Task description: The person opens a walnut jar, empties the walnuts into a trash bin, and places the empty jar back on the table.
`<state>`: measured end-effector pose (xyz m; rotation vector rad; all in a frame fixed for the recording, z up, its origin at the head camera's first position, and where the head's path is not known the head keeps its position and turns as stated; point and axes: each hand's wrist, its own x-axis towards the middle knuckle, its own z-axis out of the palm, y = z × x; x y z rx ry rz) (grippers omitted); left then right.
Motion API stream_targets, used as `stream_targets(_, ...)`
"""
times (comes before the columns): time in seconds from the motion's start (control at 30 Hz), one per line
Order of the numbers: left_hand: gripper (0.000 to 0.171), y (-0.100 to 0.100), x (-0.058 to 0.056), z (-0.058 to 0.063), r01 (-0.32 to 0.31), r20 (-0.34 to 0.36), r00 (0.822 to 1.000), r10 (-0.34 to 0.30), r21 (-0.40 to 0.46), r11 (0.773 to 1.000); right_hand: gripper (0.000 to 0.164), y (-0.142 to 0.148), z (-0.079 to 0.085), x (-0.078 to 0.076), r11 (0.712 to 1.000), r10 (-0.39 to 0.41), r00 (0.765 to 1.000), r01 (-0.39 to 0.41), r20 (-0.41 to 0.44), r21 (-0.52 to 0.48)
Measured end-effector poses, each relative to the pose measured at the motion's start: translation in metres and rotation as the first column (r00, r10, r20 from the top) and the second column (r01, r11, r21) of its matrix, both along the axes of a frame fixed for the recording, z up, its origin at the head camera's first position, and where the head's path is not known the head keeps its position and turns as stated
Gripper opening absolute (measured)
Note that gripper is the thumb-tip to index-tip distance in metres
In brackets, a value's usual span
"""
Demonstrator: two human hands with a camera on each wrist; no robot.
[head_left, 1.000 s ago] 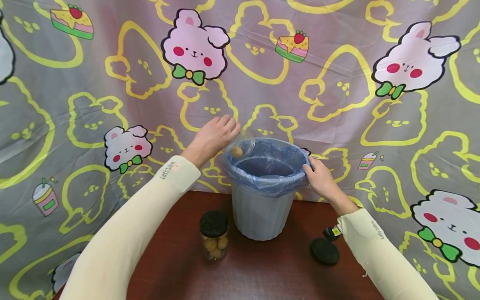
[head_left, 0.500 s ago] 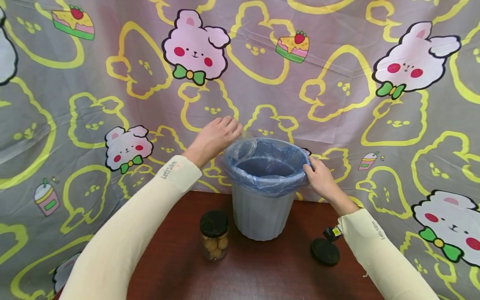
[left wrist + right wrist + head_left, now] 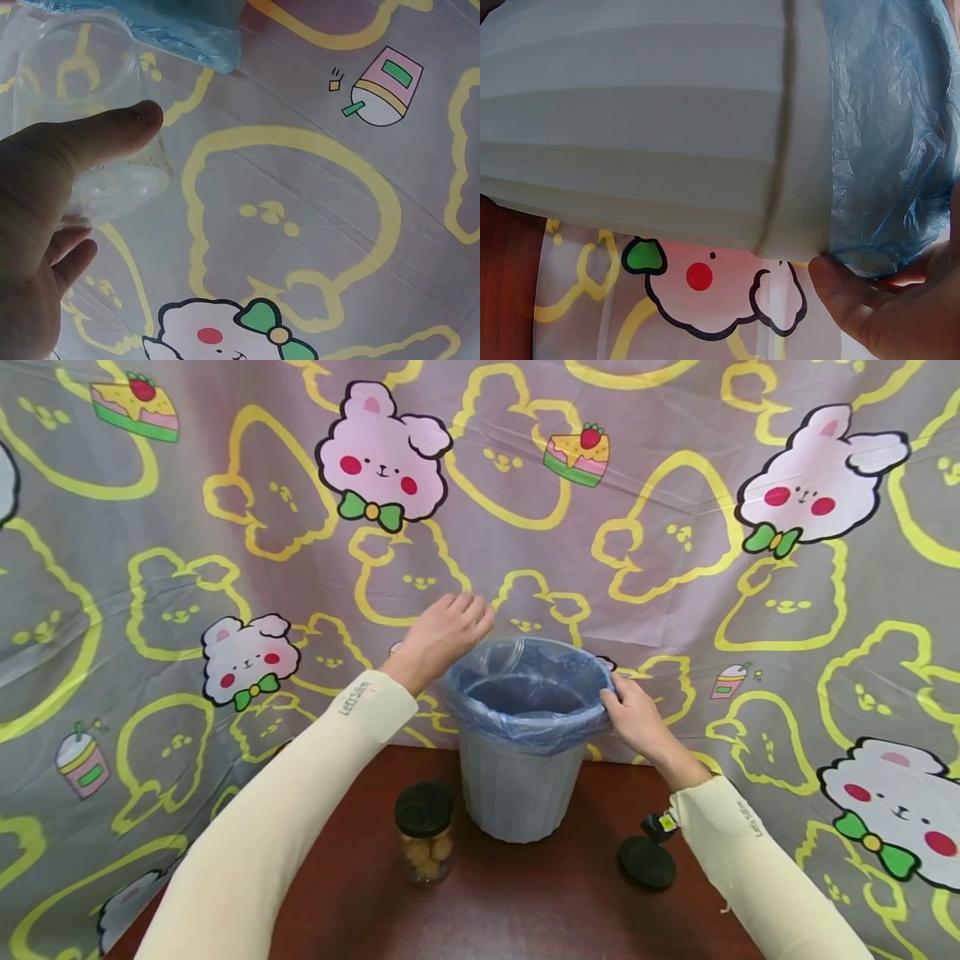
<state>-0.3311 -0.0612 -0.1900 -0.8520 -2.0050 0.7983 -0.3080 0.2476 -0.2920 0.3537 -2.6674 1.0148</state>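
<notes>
Above the left side of the bin's mouth, my left hand (image 3: 450, 631) grips a clear plastic jar (image 3: 501, 657) tipped sideways, its opening toward the bin. In the left wrist view the thumb presses along the jar's side, and small crumbs cling near its base. The grey ribbed bin (image 3: 521, 789) stands on the table, lined with a thin blue bag (image 3: 540, 732) folded over the rim. My right hand (image 3: 637, 714) pinches the bin's right rim through the bag; the right wrist view shows thumb and fingers around that edge. The bottom of the bin's inside is hidden.
A second clear jar (image 3: 425, 835), black-lidded and holding several round brown pieces, stands at the bin's front left. A loose round black lid (image 3: 647, 862) lies to the right, below the right wrist's camera (image 3: 657, 827). A patterned curtain (image 3: 675, 527) hangs behind the dark red table (image 3: 517, 902).
A round brown piece seen at the jar's opening one second ago is out of sight. The left hand has shifted slightly right with the tipped jar; the right hand stays on the rim.
</notes>
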Motion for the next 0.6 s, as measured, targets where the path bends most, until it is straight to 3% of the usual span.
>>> stream_targets(0.27,0.036,-0.002,0.001,0.001,-0.085,-0.032,0.996,0.086,0.047,0.995,0.058,-0.004,-0.001,-0.002,1.0,0.006,1.0,-0.006,-0.001,0.008)
stream_targets(0.47,0.03,-0.021,0.003,-0.001,-0.019,-0.02,1.0,0.02,0.075,0.997,0.058,-0.003,-0.002,-0.004,1.0,0.004,1.0,-0.004,0.01,0.002)
stream_targets(0.6,0.037,-0.028,0.005,-0.004,0.009,0.005,1.0,-0.009,0.034,0.999,0.058,0.0,-0.003,-0.003,1.0,0.003,1.0,-0.003,0.008,0.0)
